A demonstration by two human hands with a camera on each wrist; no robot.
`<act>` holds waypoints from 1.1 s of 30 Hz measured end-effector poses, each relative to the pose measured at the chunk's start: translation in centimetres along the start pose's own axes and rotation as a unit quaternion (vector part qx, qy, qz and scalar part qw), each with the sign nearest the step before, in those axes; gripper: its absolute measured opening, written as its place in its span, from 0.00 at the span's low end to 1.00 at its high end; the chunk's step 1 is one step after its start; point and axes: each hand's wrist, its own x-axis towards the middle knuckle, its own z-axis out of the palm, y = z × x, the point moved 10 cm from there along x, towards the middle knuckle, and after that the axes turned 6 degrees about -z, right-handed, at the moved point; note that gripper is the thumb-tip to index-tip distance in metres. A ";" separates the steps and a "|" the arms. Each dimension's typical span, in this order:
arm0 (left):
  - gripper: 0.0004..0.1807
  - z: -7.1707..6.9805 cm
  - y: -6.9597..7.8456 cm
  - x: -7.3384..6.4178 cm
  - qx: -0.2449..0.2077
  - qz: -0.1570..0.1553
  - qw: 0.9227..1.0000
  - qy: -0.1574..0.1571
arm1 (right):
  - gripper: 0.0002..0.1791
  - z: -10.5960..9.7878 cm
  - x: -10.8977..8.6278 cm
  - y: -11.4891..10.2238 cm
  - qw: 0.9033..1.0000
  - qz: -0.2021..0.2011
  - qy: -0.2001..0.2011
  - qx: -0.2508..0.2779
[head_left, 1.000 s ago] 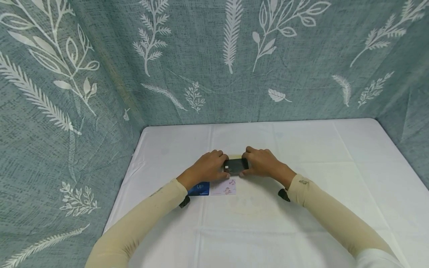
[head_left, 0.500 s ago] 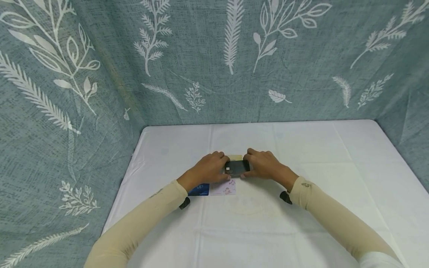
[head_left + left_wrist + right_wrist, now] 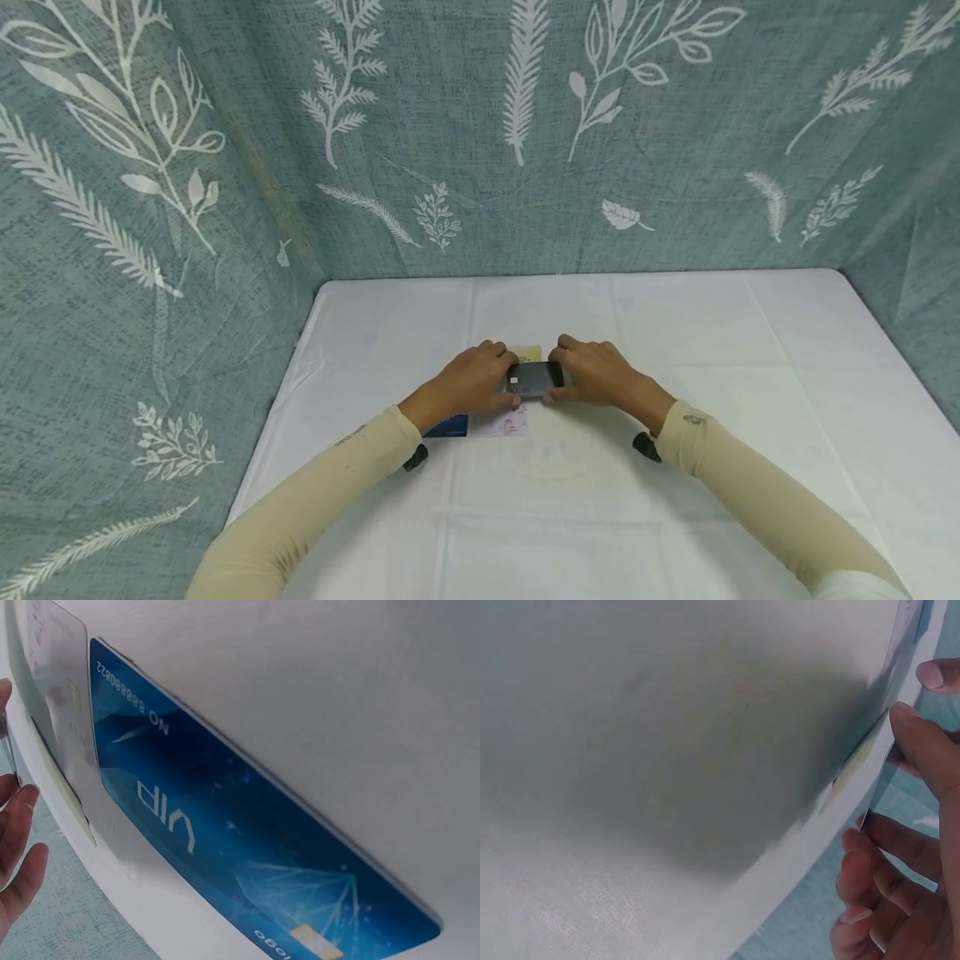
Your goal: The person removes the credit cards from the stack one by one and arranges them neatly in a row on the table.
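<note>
A black VIP card (image 3: 534, 379) is held by its two short ends, lifted off the cloth. My left hand (image 3: 474, 379) pinches the left end with thumb and fingers. On the other end, my right hand (image 3: 596, 372) does the same; in the right wrist view the card shows only as a thin edge between thumb and fingers. Behind it a yellow card (image 3: 528, 353) lies partly covered. A pale pink card (image 3: 504, 421) lies just in front, beside a blue VIP card (image 3: 225, 802). The left hand and wrist hide part of both in the head view.
A white cloth (image 3: 555, 517) with fold creases covers the table. Green-grey leaf-patterned curtains (image 3: 465, 125) hang behind the table and at its sides. Dark parts of the wrist gear (image 3: 647, 447) show under the forearms.
Both hands have shifted slightly right and toward the person, with the black card between them. More of the yellow card now shows, and less of the blue card.
</note>
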 end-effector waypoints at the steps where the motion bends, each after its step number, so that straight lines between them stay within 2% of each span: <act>1: 0.33 0.0 0.0 0.0 -0.001 0.001 1.000 0.001 | 0.32 -0.1 -0.1 0.0 1.000 0.000 0.001 0.000; 9: 0.34 0.1 0.4 -0.1 0.006 0.010 1.000 0.009 | 0.33 -0.2 -0.5 -0.1 1.000 0.002 0.002 -0.006; 16: 0.36 0.4 0.7 0.0 0.013 0.011 1.000 0.000 | 0.33 -0.4 -1.1 -0.3 1.000 -0.001 0.006 -0.004; 33: 0.32 0.4 1.1 -0.1 0.008 0.029 0.999 0.020 | 0.32 -0.6 -1.6 -0.3 1.000 0.002 0.007 0.007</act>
